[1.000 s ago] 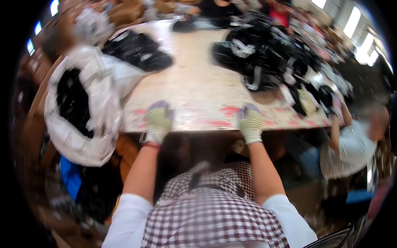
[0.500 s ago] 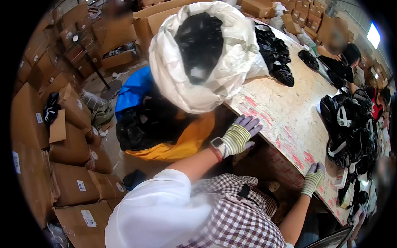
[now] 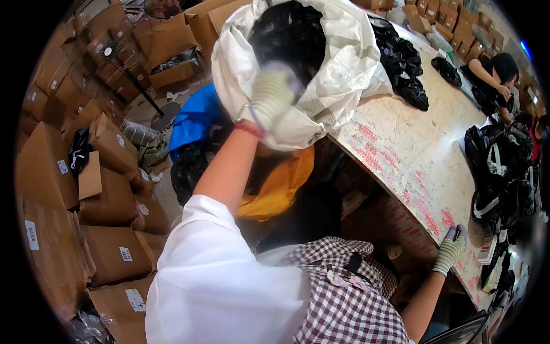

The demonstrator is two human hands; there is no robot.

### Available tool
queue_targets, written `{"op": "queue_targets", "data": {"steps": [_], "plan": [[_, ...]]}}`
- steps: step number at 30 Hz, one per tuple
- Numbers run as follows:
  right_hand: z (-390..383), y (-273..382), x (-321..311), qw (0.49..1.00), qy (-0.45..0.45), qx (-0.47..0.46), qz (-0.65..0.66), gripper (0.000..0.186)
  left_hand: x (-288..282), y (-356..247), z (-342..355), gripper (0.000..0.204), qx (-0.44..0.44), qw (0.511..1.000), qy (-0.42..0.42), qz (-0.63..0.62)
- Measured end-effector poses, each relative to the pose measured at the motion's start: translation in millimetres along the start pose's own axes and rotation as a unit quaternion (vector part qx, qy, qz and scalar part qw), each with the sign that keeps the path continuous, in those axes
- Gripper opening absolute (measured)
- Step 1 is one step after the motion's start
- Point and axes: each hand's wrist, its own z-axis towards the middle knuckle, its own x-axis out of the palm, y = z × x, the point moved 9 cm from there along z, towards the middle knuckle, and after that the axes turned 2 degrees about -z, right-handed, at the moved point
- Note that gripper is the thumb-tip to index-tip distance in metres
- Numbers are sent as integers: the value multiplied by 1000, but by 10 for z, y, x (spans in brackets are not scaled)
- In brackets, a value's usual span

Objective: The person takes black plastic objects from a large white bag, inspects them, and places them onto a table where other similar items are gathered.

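Observation:
My left hand (image 3: 274,96), in a striped glove, reaches to the mouth of a large white woven sack (image 3: 350,73). Motion smears its fingers, so what they hold, if anything, cannot be made out. Black plastic-looking stuff (image 3: 288,31) fills the sack's opening. The sack stands against the left end of a worn, pale worktable (image 3: 395,135). On the table's near edge rests my right hand (image 3: 451,250), gloved alike, fingers stretched out and nothing in it.
Black plastic bundles lie on the table, one heap (image 3: 401,63) beside the sack and another (image 3: 498,172) at right. Cardboard boxes (image 3: 106,252) crowd the left. Blue (image 3: 197,117) and orange (image 3: 281,186) sacks sit below the white one. Another person (image 3: 498,77) works across the table.
My left hand has lifted off the table's corner and swung up and left to the white sack's opening. My right hand stays on the table edge. The view has shifted slightly.

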Motion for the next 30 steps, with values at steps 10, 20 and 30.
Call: {"op": "queue_targets", "data": {"steps": [10, 20, 30], "plan": [[-54, -137, 60, 997, 48, 38, 51, 35, -1178, 1208, -1346, 11, -126, 772, -261, -566], [57, -106, 66, 995, 61, 54, 60, 32, 2331, 2483, -2906, 31, -185, 947, 249, 77], [-7, -267, 154, 987, 30, 75, 137, 29, 1427, 2549, -3069, 48, -558, 648, -68, -514]]}}
